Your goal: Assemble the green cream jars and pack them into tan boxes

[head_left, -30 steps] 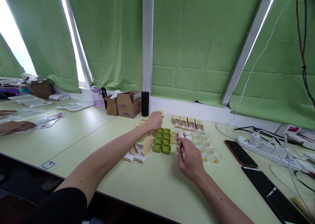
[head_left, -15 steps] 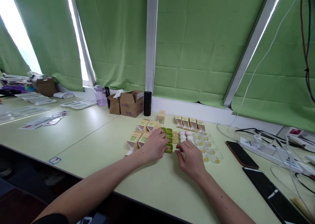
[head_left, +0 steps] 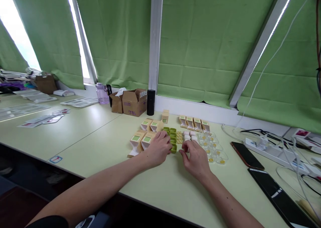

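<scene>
My left hand [head_left: 158,148] is closed, its fingertips on the nearest of several green square cups [head_left: 173,148] set in two columns. The hand covers part of the left column. My right hand [head_left: 197,159] hovers just right of that cup, fingers loosely bent and thumb apart, with nothing visible between them. Small yellowish square pieces [head_left: 179,137] lie right of the cups. Beyond them are white and pale pink blocks [head_left: 187,137], partly hidden by my right hand, then clear plastic pieces with yellow centres [head_left: 212,144]. Open kraft cartons with green labels [head_left: 136,139] stand left of my left hand.
More small cartons [head_left: 193,123] line the back, with a single carton [head_left: 165,116] nearby. A cardboard box [head_left: 134,102], black cylinder [head_left: 150,102] and purple bottle [head_left: 102,93] stand behind. Two phones [head_left: 247,154] [head_left: 278,191] and a power strip [head_left: 273,152] with cables lie right.
The view has tilted slightly. My right hand has drawn a little to the right, away from the nearest green cup. My left hand stays at the cups.
</scene>
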`<control>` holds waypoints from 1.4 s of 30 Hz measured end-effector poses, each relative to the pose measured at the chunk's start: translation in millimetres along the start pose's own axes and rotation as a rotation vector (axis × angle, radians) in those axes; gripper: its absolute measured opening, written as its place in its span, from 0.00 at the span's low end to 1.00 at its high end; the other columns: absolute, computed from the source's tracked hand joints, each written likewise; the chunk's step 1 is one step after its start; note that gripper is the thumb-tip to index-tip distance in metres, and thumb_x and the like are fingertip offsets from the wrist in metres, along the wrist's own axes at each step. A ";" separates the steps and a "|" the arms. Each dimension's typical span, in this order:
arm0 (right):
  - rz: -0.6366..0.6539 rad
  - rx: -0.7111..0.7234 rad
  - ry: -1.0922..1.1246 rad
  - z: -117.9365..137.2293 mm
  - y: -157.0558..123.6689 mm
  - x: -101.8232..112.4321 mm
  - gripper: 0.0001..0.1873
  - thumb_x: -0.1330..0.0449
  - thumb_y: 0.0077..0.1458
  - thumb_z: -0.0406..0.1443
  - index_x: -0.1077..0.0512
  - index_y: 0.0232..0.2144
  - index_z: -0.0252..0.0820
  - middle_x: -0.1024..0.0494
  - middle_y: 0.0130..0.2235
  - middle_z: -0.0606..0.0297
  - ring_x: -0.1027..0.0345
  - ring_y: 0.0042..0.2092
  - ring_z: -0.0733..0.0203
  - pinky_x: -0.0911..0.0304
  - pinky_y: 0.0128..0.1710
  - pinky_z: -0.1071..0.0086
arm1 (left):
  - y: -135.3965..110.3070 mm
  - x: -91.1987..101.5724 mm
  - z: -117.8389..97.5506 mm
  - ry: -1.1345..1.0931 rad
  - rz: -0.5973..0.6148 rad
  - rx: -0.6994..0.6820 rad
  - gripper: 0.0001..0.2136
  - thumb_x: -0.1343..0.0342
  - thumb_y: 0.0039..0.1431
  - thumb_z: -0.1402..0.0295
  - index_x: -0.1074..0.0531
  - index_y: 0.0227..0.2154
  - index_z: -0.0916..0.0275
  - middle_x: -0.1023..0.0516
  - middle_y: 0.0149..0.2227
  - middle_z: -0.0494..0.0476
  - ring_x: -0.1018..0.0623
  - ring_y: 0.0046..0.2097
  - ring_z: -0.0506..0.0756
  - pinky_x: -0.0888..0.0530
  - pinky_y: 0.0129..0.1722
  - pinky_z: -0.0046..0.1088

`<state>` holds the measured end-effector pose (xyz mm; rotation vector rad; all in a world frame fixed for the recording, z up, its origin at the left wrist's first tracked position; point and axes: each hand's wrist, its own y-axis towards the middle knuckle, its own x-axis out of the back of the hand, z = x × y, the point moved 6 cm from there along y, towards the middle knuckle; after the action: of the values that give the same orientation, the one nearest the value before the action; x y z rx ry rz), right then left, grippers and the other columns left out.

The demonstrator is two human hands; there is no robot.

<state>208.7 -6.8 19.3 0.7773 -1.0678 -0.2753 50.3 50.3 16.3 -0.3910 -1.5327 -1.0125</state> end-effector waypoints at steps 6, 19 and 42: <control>-0.027 0.040 0.018 2.1 1.3 2.4 0.09 0.45 0.61 0.27 0.29 0.42 0.44 0.22 0.35 0.62 0.29 0.39 0.52 0.37 0.36 0.62 | -3.0 2.9 -6.5 -0.042 -0.125 -0.057 0.09 0.43 0.70 0.72 0.21 0.32 0.62 0.24 0.39 0.61 0.32 0.51 0.64 0.34 0.50 0.44; -0.057 0.010 0.228 1.1 -1.4 1.3 0.30 0.40 0.60 0.31 0.36 0.64 0.48 0.21 0.57 0.53 0.25 0.57 0.45 0.25 0.54 0.49 | -15.9 36.7 -22.6 -0.035 -0.505 -0.187 0.06 0.40 0.66 0.77 0.21 0.39 0.60 0.22 0.41 0.60 0.31 0.53 0.65 0.32 0.56 0.45; -0.051 -0.169 0.689 -1.0 1.4 2.5 0.24 0.41 0.70 0.44 0.37 0.65 0.51 0.18 0.49 0.58 0.22 0.43 0.54 0.29 0.39 0.61 | -12.6 49.3 -2.0 -0.423 -0.669 -0.127 0.13 0.38 0.68 0.70 0.22 0.54 0.63 0.15 0.44 0.64 0.25 0.53 0.66 0.22 0.52 0.51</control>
<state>210.5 -6.7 21.7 0.6722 -0.3702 -0.1199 30.2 27.2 57.0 -0.1797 -2.0510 -1.6260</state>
